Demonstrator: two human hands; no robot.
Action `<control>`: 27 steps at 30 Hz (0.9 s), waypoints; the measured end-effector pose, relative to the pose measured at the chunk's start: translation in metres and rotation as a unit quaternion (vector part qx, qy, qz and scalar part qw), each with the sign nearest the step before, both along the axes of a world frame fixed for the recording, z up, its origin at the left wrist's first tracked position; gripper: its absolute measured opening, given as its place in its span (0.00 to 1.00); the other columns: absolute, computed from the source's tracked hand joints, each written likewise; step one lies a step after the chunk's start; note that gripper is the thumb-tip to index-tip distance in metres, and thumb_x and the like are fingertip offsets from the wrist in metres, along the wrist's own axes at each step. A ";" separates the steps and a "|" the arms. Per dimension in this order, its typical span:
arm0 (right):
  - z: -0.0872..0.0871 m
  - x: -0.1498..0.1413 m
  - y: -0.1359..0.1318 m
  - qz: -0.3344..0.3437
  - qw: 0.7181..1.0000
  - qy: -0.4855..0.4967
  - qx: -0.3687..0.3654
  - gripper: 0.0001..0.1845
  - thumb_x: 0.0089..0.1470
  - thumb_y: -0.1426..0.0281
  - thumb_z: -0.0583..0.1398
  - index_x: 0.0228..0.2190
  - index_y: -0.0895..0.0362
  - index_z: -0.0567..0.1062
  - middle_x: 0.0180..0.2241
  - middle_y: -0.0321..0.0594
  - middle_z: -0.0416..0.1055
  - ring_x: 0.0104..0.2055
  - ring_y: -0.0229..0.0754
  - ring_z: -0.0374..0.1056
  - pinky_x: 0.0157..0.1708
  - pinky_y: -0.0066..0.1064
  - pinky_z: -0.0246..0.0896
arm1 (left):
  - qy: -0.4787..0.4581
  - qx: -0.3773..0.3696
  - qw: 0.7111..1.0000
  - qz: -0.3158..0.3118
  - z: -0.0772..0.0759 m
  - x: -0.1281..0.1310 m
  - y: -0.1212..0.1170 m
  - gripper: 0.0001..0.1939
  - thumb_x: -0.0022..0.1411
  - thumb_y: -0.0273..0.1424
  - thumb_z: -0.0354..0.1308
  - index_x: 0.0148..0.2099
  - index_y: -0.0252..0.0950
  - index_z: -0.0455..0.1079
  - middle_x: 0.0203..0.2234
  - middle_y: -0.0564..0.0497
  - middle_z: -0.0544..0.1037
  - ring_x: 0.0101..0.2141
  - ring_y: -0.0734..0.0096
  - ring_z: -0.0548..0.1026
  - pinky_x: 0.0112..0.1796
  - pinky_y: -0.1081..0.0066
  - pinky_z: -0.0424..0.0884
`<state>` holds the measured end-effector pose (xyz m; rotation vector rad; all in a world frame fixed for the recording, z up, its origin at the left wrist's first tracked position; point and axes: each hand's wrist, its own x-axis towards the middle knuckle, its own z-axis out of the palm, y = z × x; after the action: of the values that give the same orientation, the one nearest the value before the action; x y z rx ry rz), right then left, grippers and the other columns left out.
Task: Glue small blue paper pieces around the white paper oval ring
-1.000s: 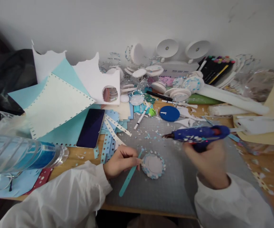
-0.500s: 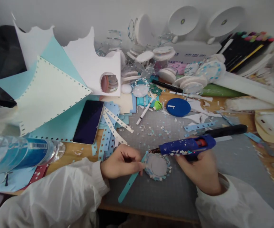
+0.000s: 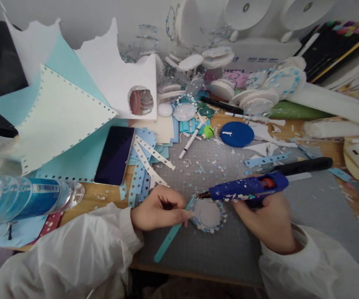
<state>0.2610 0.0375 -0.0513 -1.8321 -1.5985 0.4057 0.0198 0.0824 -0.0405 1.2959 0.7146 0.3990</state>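
Note:
My right hand (image 3: 264, 222) is wrapped round the handle of a blue glue gun (image 3: 238, 189), which has white and pale flecks stuck along its body. The gun lies level, its nozzle pointing left. My left hand (image 3: 160, 209) pinches a teal flat stick (image 3: 168, 245); its upper end reaches the nozzle tip, and whether they touch I cannot tell. Between both hands is a round pale disc (image 3: 209, 214), ringed with small blue and white star pieces. My left fingertips are at its left edge. The fingers under the gun's handle are partly hidden.
Paper scraps litter the grey cutting mat (image 3: 310, 216). A water bottle (image 3: 26, 199) and a phone (image 3: 114, 155) lie at left, near punched paper sheets (image 3: 64, 120). Behind are a blue oval (image 3: 237, 134), a white pen (image 3: 191, 143) and stacked white discs (image 3: 218, 56).
The camera view has tilted slightly, so the background sits higher. Both hands keep their holds; the glue gun's nozzle has shifted only slightly against the stick and disc.

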 end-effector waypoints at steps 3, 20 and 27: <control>-0.001 0.001 0.000 0.003 1.000 -0.005 0.003 0.08 0.43 0.63 0.59 0.18 0.51 0.69 0.17 0.39 0.68 0.25 0.50 0.69 0.23 0.37 0.61 | 0.000 0.002 1.000 0.001 -0.001 0.000 0.000 0.17 0.56 0.36 0.58 0.19 0.31 0.71 0.12 0.55 0.61 0.15 0.79 0.56 0.19 0.74 0.51; -0.004 0.005 0.003 0.047 0.984 -0.108 0.131 0.08 0.47 0.63 0.60 0.29 0.54 0.70 0.26 0.42 0.72 0.26 0.50 0.70 0.22 0.37 0.63 | -0.034 0.010 0.999 -0.007 -0.002 0.001 0.000 0.16 0.57 0.32 0.58 0.20 0.29 0.71 0.11 0.56 0.61 0.15 0.81 0.55 0.18 0.76 0.50; 0.002 0.037 -0.002 -0.075 0.950 -0.175 0.246 0.10 0.42 0.63 0.65 0.27 0.53 0.71 0.26 0.42 0.71 0.29 0.51 0.70 0.31 0.42 0.65 | -0.049 0.009 0.999 0.005 -0.002 0.001 0.000 0.18 0.57 0.34 0.59 0.19 0.29 0.70 0.10 0.57 0.59 0.14 0.82 0.54 0.17 0.77 0.49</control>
<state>0.2981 0.0354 -0.0495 -1.6699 -1.5862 -0.3841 0.0211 0.0825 -0.0423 1.2803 0.6364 0.4748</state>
